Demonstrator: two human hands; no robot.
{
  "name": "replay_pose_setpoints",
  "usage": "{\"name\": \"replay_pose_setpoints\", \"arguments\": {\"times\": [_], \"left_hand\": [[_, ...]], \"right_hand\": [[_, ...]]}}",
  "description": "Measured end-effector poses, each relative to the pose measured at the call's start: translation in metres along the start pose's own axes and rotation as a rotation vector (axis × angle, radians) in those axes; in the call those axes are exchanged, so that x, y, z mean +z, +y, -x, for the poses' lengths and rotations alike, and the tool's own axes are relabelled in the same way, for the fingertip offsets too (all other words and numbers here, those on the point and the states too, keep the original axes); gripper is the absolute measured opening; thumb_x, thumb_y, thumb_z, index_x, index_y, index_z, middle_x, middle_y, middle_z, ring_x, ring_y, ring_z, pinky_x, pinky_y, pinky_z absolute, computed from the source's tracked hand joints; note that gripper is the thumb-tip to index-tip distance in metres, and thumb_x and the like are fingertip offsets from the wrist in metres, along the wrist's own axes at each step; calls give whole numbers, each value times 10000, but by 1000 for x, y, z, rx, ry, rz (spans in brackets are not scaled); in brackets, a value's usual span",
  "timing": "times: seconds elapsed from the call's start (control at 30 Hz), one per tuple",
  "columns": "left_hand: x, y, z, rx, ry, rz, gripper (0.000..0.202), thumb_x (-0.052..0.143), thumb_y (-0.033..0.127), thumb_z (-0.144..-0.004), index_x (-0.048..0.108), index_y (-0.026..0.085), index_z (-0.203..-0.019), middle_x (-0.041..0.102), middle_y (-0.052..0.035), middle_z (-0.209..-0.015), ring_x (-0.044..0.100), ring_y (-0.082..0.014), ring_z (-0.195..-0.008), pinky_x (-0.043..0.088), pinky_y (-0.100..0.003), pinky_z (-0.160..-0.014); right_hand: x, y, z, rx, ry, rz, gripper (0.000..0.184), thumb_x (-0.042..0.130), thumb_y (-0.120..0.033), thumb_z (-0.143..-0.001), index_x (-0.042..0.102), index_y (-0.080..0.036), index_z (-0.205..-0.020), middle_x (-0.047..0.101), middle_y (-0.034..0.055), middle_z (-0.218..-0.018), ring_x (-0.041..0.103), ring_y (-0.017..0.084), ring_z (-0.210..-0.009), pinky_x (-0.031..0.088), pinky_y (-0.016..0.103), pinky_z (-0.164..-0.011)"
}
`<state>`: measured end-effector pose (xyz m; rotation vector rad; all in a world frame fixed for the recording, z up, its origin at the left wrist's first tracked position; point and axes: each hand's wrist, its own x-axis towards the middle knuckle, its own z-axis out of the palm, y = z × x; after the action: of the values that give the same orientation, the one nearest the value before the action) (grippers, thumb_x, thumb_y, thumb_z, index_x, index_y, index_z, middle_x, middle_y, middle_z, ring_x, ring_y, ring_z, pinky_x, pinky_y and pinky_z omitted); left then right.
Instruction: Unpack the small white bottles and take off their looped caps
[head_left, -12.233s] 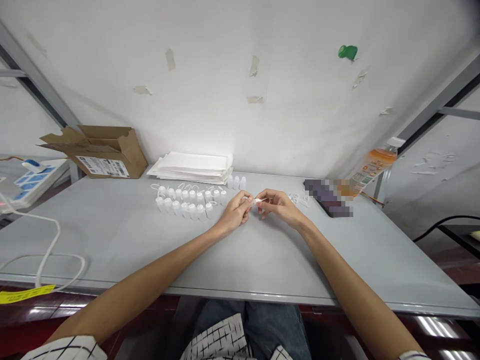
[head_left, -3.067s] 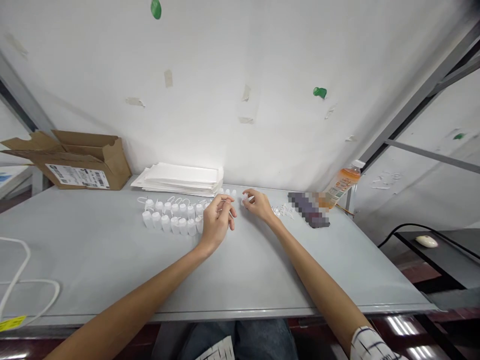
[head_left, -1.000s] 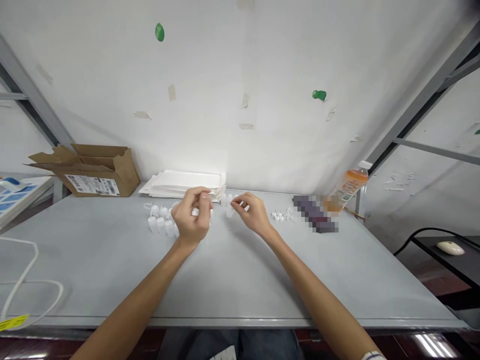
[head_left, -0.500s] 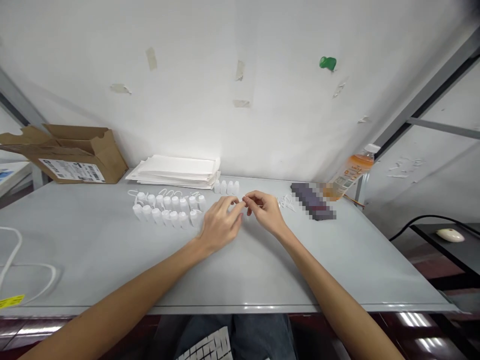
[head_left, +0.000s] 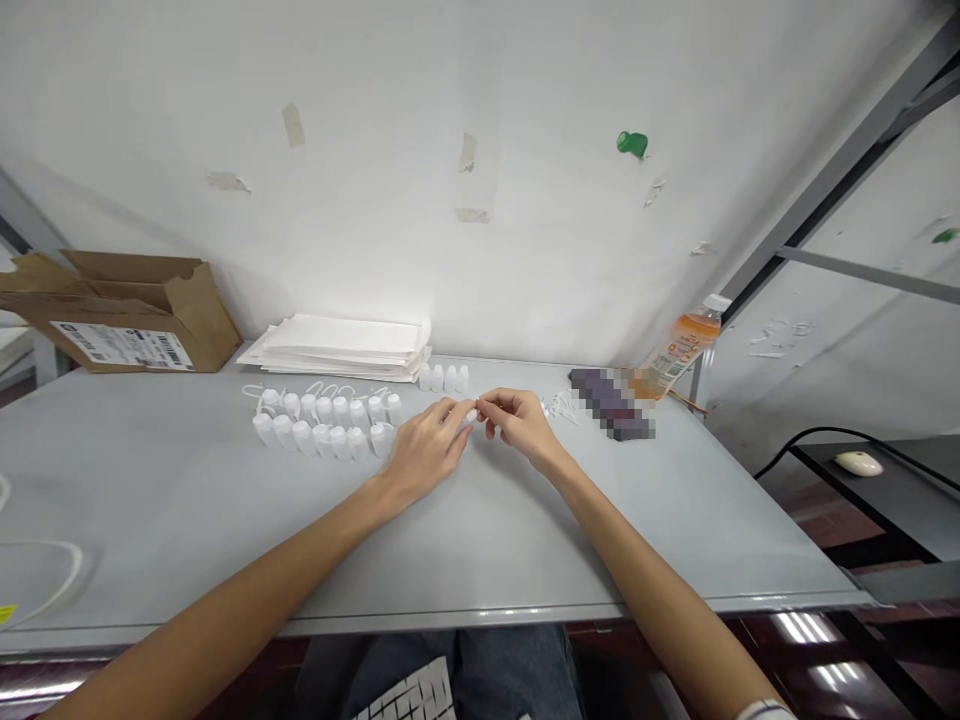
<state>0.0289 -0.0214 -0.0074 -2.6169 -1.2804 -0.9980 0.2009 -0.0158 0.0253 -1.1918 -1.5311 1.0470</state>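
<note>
My left hand (head_left: pixel 427 440) is closed around a small white plastic piece (head_left: pixel 471 415), mostly hidden by the fingers. It looks like the small white bottle-shaped pieces standing nearby. At its upper end the thumb and fingertips of my right hand (head_left: pixel 517 422) pinch together; what they grip is too small to make out. Left of my hands, several white bottle-shaped pieces (head_left: pixel 324 410) stand in two rows, some with thin white loops. A shorter row of similar pieces (head_left: pixel 444 378) without visible loops stands behind my left hand. Thin white loops (head_left: pixel 562 408) lie beside my right hand.
Behind the rows lies a stack of white paper (head_left: pixel 337 345), with an open cardboard box (head_left: pixel 142 310) to its left. A blurred dark object (head_left: pixel 611 403) and a tilted bottle of orange drink (head_left: pixel 682 350) are at the right. A white cable (head_left: pixel 60 575) curves across the left front.
The view has shifted slightly, so everything sits a little further left. Both hands stay together, fingertips meeting, and more of the white piece shows between them.
</note>
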Motion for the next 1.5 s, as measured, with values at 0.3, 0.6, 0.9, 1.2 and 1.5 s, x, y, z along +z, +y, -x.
{"name": "replay_pose_setpoints", "arguments": {"times": [0.3, 0.6, 0.9, 1.2, 1.5], "left_hand": [[-5, 2, -2, -95, -69, 45, 279, 409, 170, -903, 610, 217, -1091, 640, -34, -883, 614, -158, -705, 407, -257, -551], [-6, 3, -3, -211, -157, 93, 265, 379, 184, -913, 623, 196, -1017, 633, -44, -863, 620, -193, -700, 423, -298, -591], [0, 2, -2, -231, -139, 131, 219, 424, 263, -928, 617, 187, -856, 624, -41, -793, 577, -172, -658, 392, -292, -591], [-2, 2, -4, -285, -208, 170, 283, 388, 289, -946, 628, 171, -853, 611, -52, -812, 566, -187, -697, 384, -311, -633], [0, 0, -7, -287, -150, 221, 314, 386, 294, -942, 626, 172, -781, 638, -59, -778, 572, -196, -714, 382, -308, -650]], "right_hand": [[-2, 5, 0, -149, -30, 335, 222, 578, -343, -872, 709, -189, -779, 692, 10, -738, 575, 99, -522, 435, 232, -559], [7, 15, 4, -304, -13, 623, 204, 514, -202, -892, 673, -205, -1021, 706, 32, -921, 599, 118, -634, 432, 247, -643], [12, 21, 7, -392, -73, 878, 276, 476, -111, -846, 715, -176, -968, 694, 51, -835, 573, 141, -649, 321, 249, -572], [9, 23, 4, -417, -81, 968, 255, 480, -138, -870, 727, -163, -929, 683, 57, -814, 531, 120, -612, 239, 256, -541], [13, 28, -2, -432, 12, 941, 237, 505, -192, -882, 736, -183, -933, 687, 49, -835, 525, 113, -605, 276, 243, -556]]}}
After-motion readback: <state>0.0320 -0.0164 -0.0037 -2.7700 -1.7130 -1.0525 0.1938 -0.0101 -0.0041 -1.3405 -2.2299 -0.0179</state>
